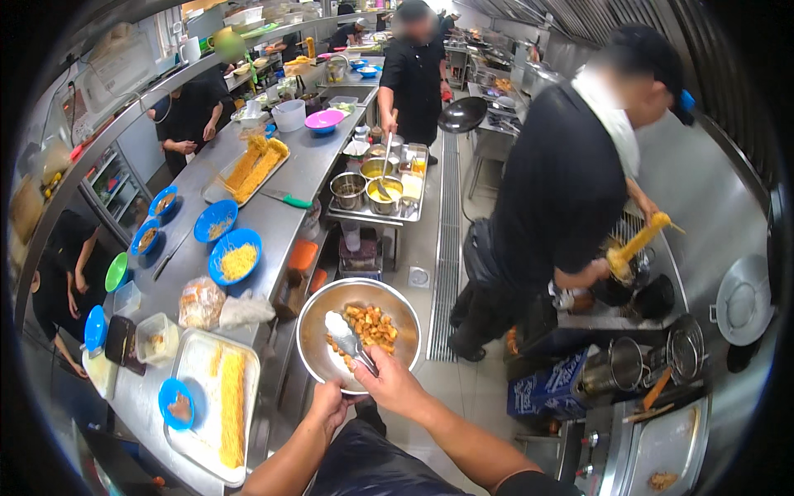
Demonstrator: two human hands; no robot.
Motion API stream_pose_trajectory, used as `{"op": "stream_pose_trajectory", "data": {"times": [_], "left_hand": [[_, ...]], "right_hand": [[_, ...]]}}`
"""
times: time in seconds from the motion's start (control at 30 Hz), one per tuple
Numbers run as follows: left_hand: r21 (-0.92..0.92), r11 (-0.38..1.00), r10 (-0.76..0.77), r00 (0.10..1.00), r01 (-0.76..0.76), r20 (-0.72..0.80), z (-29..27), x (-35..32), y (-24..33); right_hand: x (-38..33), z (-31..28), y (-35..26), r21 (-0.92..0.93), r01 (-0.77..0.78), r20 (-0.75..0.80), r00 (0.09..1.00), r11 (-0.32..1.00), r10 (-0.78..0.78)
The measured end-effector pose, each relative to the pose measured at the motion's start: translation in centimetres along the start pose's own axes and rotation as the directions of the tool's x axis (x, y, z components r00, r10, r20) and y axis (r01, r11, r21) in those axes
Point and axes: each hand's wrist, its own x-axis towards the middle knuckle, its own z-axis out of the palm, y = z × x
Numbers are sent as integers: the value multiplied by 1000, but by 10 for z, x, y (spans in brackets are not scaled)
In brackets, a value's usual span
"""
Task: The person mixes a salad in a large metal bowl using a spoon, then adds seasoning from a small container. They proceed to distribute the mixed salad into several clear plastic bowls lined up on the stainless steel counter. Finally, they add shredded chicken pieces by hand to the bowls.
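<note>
My left hand (329, 407) grips the near edge of a large steel mixing bowl (308, 318), held in front of my body. Browned, cubed pieces of food (376, 328) lie in the bottom of the bowl. Over them, my right hand (393, 384) is closed round a metal spoon (354, 345), its head inside the bowl. A white lump (337, 324), creamy or powdery, sits at the spoon's tip. Part of the spoon's handle is hidden by my fingers.
Left runs a steel counter (178, 281) with blue bowls (236, 256), a green-handled knife (287, 198) and a noodle tray (190, 355). Right, a co-worker (571, 174) lifts yellow noodles (641, 244) at the cooking station. Ahead, another person (413, 74) stirs sauce pots (384, 196).
</note>
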Motion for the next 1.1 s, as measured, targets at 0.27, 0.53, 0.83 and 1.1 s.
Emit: {"op": "stream_pose_trajectory", "data": {"times": [0.27,0.53,0.83,1.1], "left_hand": [[-210,968,109,985,-135,-131,-9,139,151],[-152,912,294,867,-380,-404,-30,168,268],[-279,856,199,777,-434,-598,5,182,311],[-324,899,13,758,-295,-653,-24,237,322]], "right_hand": [[248,-40,9,450,-66,-227,956,890,186],[501,-12,106,138,-210,-73,972,968,222],[788,125,184,-625,-95,42,987,775,155],[849,174,182,-817,-127,-43,986,562,160]]}}
